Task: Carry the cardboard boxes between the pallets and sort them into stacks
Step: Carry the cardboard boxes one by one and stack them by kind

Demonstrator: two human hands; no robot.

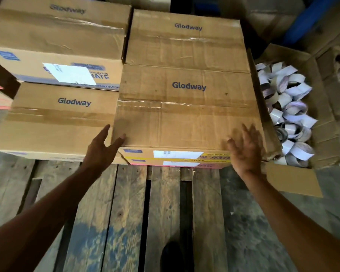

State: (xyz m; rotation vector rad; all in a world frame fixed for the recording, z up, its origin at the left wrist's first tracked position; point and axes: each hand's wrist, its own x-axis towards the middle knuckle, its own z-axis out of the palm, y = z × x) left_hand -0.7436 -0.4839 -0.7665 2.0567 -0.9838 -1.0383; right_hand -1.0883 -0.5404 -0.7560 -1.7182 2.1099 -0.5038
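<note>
Cardboard: four brown boxes printed "Glodway" sit on a wooden pallet (130,203), filling its far part.
Near right box (186,114): its top faces up, sealed with clear tape; a yellow strip and a white label show on its near side. It lies on another box (181,163) of which only a thin edge shows.
Far right box (185,42): directly behind the near right one, tops about level, edges touching.
Near left box (61,122): just beside the near right box, its top lower.
Far left box (57,36): behind the near left one and higher, with blue print and a white label on its near side.
Left hand (102,148): fingers straight and spread wide, thumb tip on the near left corner of the near right box; the other fingers reach over the gap toward the near left box.
Right hand (245,150): blurred, fingers spread and open, at the near right corner of the same box; whether it touches I cannot tell.
Open carton (322,95): right of the pallet, flaps up, filled with white and brown cardboard rings (289,107).
Floor (263,232): grey concrete under and around the pallet.
</note>
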